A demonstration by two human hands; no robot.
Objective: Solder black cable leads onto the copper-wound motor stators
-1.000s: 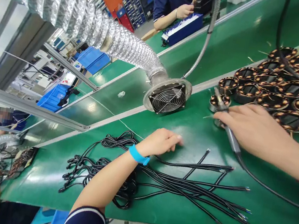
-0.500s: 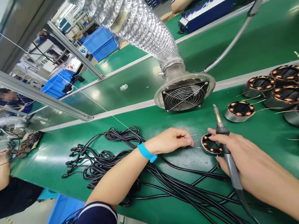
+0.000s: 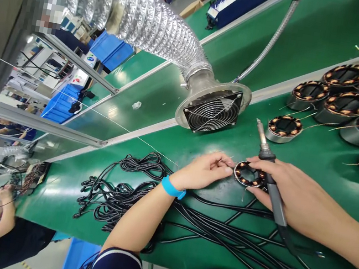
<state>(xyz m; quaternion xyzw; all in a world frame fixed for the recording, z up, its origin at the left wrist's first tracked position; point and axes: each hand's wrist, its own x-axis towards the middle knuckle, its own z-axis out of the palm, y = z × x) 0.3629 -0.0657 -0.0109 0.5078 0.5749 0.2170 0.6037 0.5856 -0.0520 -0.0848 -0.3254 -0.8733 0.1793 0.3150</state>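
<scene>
A bundle of thin black cables (image 3: 140, 201) sprawls over the green bench mat (image 3: 322, 34), its coiled ends far to the left of the small copper-wound stator ring (image 3: 249, 175) that sits on the mat at the middle of things. The person's left hand (image 3: 203, 171), with a blue band (image 3: 173, 188) on its wrist, comes in just left of that ring; thumb and forefinger are pinched together on a fine wire lead at the ring's left edge. Behind the ring and a little to its left, a square black grille fan (image 3: 211, 111) in a round metal collar faces the mat, fed by a crinkled silver foil duct (image 3: 126, 4) stretching away to the upper left. The right hand (image 3: 290, 193) lies against the ring's right side, fingers resting on its rim, while the same hand is wrapped around a black-handled soldering iron (image 3: 269, 169) whose metal tip points up and away, behind the ring. Further right and behind, well apart from the ring, more copper-wound stators (image 3: 355, 100) stand clustered, one (image 3: 284, 127) standing nearer than the rest.
</scene>
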